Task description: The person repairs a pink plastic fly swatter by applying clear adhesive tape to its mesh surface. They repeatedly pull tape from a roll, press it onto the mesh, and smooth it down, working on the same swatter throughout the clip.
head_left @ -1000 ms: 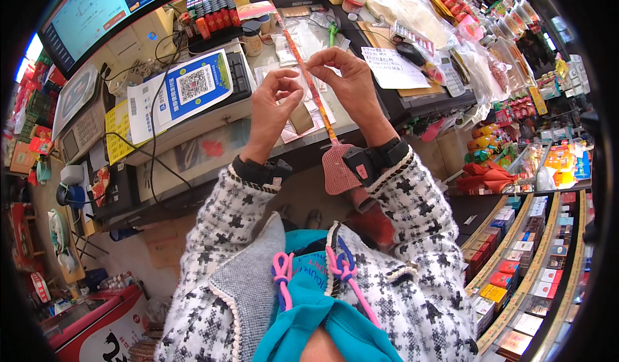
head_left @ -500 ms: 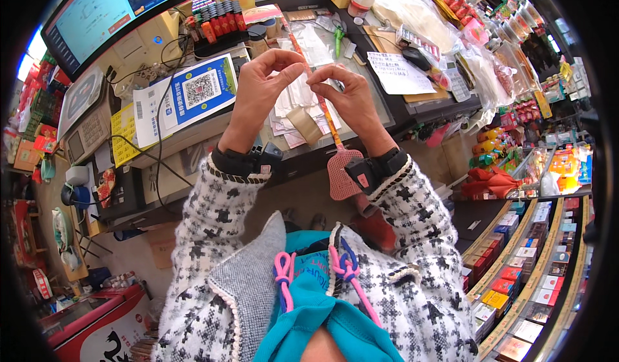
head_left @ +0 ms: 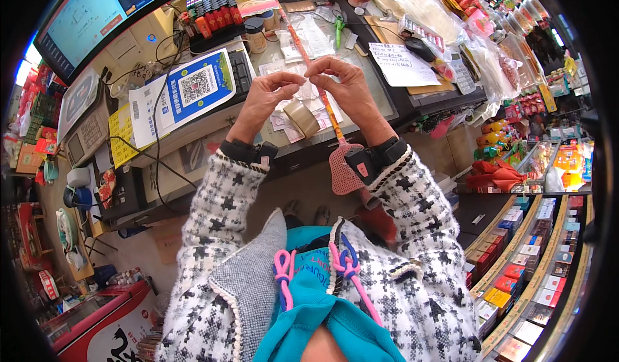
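Note:
My left hand point(head_left: 265, 102) and my right hand point(head_left: 351, 91) meet over the counter, fingertips nearly touching. Both are closed in a pinch. Something small and pale seems to sit between the fingertips, too small to name. Just below the hands, a roll of brown packing tape point(head_left: 301, 118) stands on loose white paper slips point(head_left: 279, 122). A fly swatter with an orange patterned handle and a pink mesh head point(head_left: 346, 170) passes under my right hand, its head hanging over the counter's front edge.
A monitor point(head_left: 84, 20), a payment-code sheet point(head_left: 196, 86) and a rack of lighters point(head_left: 216, 15) are on the left. Rightward lie a handwritten sheet point(head_left: 403, 65), a black mouse point(head_left: 419, 49) and a calculator point(head_left: 463, 75). Shelves of small boxes point(head_left: 516, 271) stand at the lower right.
Both hands have dropped slightly, and my left hand's fingers have turned more toward the right. The pinched fingertips stay together. The whole view has shifted a little.

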Demonstrator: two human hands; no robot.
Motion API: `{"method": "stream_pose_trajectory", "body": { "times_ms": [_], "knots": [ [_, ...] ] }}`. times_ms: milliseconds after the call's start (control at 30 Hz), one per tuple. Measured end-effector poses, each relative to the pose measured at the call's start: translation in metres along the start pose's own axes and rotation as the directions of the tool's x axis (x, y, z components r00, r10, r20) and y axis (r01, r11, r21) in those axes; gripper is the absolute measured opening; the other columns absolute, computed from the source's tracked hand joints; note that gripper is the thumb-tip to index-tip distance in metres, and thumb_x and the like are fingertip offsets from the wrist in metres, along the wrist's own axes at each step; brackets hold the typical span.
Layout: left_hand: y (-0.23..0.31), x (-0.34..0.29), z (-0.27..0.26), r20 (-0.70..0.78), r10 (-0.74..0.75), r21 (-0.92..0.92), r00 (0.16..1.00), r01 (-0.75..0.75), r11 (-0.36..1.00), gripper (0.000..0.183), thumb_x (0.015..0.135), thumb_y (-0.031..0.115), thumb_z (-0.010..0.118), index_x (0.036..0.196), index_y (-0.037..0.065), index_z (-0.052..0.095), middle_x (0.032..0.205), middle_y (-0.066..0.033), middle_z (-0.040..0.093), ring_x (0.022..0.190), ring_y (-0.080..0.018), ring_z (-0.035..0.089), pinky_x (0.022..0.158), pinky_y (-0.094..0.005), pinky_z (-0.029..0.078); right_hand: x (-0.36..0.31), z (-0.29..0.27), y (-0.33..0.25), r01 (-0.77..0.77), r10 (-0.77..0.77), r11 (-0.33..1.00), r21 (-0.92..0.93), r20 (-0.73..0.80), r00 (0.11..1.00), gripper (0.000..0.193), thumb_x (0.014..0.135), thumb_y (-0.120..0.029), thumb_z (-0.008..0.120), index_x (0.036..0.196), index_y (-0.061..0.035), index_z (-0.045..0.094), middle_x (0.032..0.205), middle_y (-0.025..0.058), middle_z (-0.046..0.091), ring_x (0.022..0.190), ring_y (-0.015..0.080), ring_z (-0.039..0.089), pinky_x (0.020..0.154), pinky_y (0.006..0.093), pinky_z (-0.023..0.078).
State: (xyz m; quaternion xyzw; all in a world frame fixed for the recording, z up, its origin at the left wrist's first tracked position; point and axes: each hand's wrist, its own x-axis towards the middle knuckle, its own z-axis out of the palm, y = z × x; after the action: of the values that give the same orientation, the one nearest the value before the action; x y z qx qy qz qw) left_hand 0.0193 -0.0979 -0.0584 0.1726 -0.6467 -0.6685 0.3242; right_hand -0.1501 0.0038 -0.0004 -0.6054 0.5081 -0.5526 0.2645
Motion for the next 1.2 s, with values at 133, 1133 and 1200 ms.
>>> {"method": "stream_pose_trajectory", "body": {
  "times_ms": [133,1133,1200],
  "knots": [
    [-0.007,0.008,0.001,0.174,0.002,-0.185,0.985,0.031,0.982,0.027,0.094,0.016,0.062,0.115,0.000,0.065,0.105,-0.0047,0.067,0.095,-0.0081,0.059,0.086,-0.0250,0.048,0.001,-0.006,0.002,-0.004,-0.005,0.994,0.111,0.080,0.997,0.006,0.087,-0.006,0.067,0.093,-0.0041,0.068,0.111,0.0033,0.059,0.092,0.0112,0.059,0.084,0.0279,0.049],
    [-0.002,0.023,0.041,-0.120,-0.086,-0.444,0.989,0.024,0.896,0.011,0.090,0.012,0.065,0.099,0.006,0.066,0.094,-0.0007,0.067,0.085,-0.0076,0.063,0.075,-0.0237,0.052,-0.031,0.015,0.028,-0.155,0.132,0.988,-0.023,-0.406,0.904,0.018,0.080,-0.012,0.077,0.092,0.0004,0.073,0.078,0.0021,0.060,0.067,0.0064,0.054,0.062,0.0216,0.046],
    [-0.002,0.024,0.041,-0.109,-0.093,-0.450,0.990,0.035,0.893,0.012,0.090,0.013,0.066,0.099,0.006,0.066,0.092,-0.0002,0.067,0.083,-0.0070,0.063,0.074,-0.0228,0.052,-0.029,0.015,0.028,-0.141,0.118,0.990,-0.026,-0.411,0.904,0.016,0.081,-0.011,0.076,0.092,0.0006,0.073,0.078,0.0023,0.060,0.067,0.0067,0.055,0.063,0.0220,0.045]
  ]
}}
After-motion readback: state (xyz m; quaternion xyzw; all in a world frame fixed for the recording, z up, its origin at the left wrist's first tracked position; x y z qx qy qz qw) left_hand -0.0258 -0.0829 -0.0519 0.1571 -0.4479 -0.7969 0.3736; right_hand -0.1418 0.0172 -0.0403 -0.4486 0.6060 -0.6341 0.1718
